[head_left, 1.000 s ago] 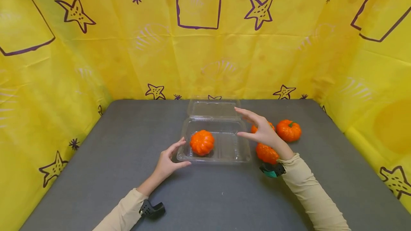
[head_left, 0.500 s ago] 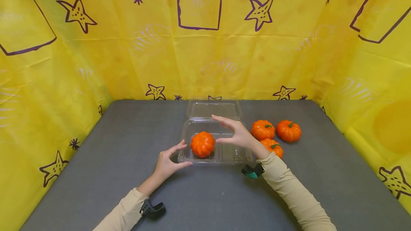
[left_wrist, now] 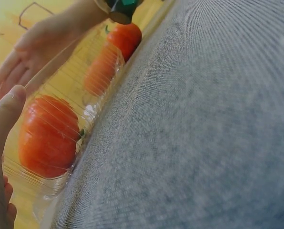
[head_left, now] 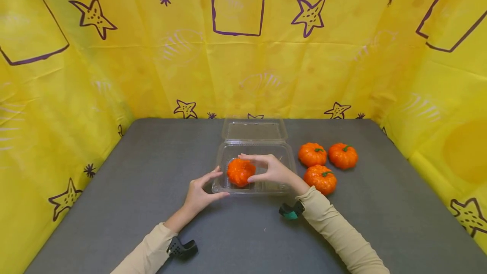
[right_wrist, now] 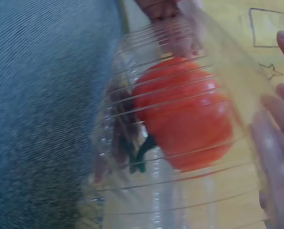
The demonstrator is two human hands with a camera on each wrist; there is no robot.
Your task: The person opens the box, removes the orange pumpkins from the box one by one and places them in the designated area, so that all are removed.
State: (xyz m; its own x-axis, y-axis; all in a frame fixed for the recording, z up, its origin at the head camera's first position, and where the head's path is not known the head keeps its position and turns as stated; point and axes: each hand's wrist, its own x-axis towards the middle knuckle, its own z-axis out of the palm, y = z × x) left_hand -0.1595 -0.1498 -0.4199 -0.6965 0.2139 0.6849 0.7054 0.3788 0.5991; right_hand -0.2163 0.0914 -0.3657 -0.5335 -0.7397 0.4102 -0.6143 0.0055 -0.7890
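Note:
A small orange toy pumpkin (head_left: 239, 173) sits upside down in the left part of a clear plastic clamshell container (head_left: 283, 147). Its green stem points toward the container floor in both wrist views. My left hand (head_left: 198, 191) holds the container's front left corner, thumb at the front rim and fingers at the left side. Over the container, my right hand (head_left: 272, 170) reaches in from the right. Its fingers extend above the pumpkin and its thumb is close to the pumpkin's right side. In the right wrist view the fingers (right_wrist: 275, 129) look apart from the pumpkin.
Three more orange pumpkins lie right of the container: a front one (head_left: 320, 179), a back left one (head_left: 312, 154) and a back right one (head_left: 343, 155). The open lid (head_left: 254, 130) lies back toward the yellow curtain (head_left: 243, 62). Everything rests on a grey table (head_left: 171, 147).
My right hand has moved left from beside the loose pumpkins to the pumpkin in the container. The three loose pumpkins are now uncovered. My left hand has stayed at the container's corner.

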